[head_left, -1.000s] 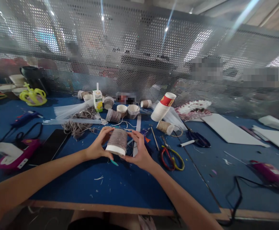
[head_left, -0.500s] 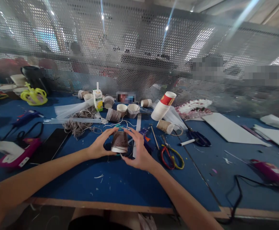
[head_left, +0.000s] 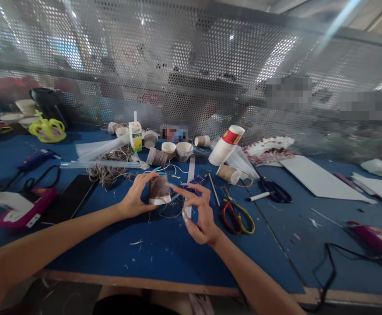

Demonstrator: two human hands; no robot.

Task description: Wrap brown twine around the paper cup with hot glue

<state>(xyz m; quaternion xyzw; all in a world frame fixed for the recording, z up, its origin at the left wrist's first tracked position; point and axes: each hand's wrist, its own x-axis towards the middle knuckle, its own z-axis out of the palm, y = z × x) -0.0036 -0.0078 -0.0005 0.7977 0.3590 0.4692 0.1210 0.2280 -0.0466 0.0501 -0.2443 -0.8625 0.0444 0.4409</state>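
Observation:
My left hand grips a paper cup wound with brown yarn, its white rim facing down toward me. Bare white paper shows in a band along that rim. My right hand is just right of the cup, fingers apart, with the fingertips close to the wrapped side; whether they touch it is unclear. A loose strand of yarn hangs in a curve between the cup and the right hand. Behind the right hand lies a steel ruler, partly covered.
Scissors with red and yellow handles lie to the right. Further back are wrapped cups, a tilted stack of white cups, a drink carton and tangled yarn. Glue guns lie at both sides.
My right hand has come off the cup and moved right, its fingers spreading. The cup, still in my left hand, has shifted slightly left and tilted.

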